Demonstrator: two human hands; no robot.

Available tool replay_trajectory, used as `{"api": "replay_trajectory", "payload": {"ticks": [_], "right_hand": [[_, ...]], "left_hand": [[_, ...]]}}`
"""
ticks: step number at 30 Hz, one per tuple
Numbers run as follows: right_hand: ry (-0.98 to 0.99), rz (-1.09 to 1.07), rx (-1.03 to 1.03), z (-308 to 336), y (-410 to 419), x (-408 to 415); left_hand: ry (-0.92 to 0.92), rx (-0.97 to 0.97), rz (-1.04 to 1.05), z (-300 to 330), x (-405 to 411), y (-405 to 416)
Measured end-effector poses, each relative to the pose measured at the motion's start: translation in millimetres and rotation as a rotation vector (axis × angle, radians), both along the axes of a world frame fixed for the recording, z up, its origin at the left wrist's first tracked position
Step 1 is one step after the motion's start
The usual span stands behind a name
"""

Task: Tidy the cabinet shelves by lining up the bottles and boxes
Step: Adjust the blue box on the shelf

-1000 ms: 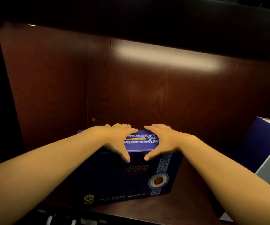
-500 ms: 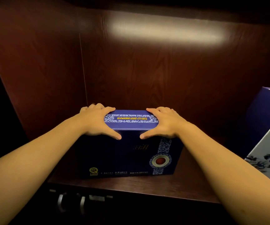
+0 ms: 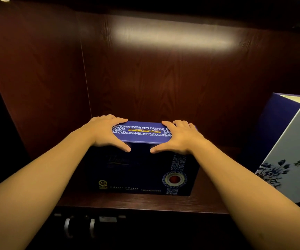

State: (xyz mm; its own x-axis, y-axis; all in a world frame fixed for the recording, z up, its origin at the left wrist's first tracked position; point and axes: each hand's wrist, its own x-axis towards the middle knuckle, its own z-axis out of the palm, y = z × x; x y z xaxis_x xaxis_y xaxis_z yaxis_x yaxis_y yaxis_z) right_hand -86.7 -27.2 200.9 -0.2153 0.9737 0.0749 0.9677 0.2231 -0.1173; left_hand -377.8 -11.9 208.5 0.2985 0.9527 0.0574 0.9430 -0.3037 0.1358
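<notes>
Dark reddish wood shelf (image 3: 208, 202) is carrying two boxes. Dark blue box (image 3: 142, 170) is sitting on it toward the left rear corner, near the left side wall, front face turned to the front edge and set back from it. White-and-blue floral box (image 3: 293, 152) is standing at the right edge, tilted, well apart from the blue one, partly cut off.

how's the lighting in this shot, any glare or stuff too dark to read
Head view: dim overall; a soft glare patch on the cabinet back panel. The blue box has a lit, readable top but a shadowed front with faint print. Left hand and right hand are well lit. Wide-angle bending shows at the edges.
</notes>
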Motion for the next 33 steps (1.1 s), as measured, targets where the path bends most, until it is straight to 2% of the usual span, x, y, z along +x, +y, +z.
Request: {"api": "replay_trajectory", "payload": {"ticks": [20, 25, 29, 33], "right_hand": [[-0.061, 0.036, 0.056, 1.5, -7.9, -3.2], [-0.192, 0.087, 0.093, 3.1, -24.3, -5.2], [-0.245, 0.143, 0.253, 0.1, -50.7, 10.5], [-0.214, 0.157, 0.387, -7.6, -95.4, 42.4]], "left_hand": [[-0.062, 0.040, -0.022, -3.0, -2.7, -5.8], [0.045, 0.154, 0.002, -12.9, -1.9, -30.9], [0.081, 0.254, 0.036, -17.2, 29.2, -61.1], [0.131, 0.295, -0.011, -16.4, 89.7, -108.5]]}}
